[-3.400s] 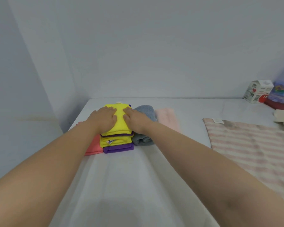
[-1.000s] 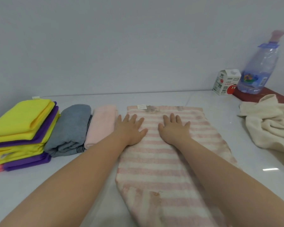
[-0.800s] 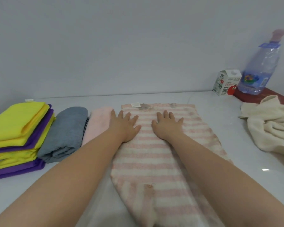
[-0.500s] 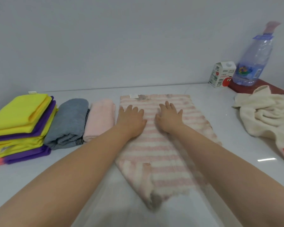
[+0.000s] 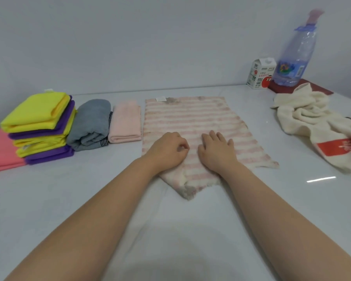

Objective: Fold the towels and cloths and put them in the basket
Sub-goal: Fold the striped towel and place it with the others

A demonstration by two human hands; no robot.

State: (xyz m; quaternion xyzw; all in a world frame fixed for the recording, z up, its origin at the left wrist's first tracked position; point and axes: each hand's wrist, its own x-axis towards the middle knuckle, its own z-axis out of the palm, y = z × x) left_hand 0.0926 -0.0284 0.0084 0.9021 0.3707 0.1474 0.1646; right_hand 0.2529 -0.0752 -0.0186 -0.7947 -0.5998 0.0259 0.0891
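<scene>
A pink-and-white striped towel lies flat on the white table, its near edge skewed and ragged. My left hand sits on its near left part with fingers curled, thumb and forefinger pinching the fabric. Just to its right, my right hand rests on the towel with fingers loosely bent, holding nothing. Folded at the left are a yellow and purple cloth stack, a coral cloth, a grey towel and a pale pink towel. No basket is in view.
A crumpled cream towel with a red patch lies at the right. Behind it a juice carton and a large water bottle stand by the wall, the bottle on a dark red board.
Both hands slid back along the striped towel toward its near edge. The left hand's flat fingers have curled. Earlier still, the hands left the yellow stack for this towel.
</scene>
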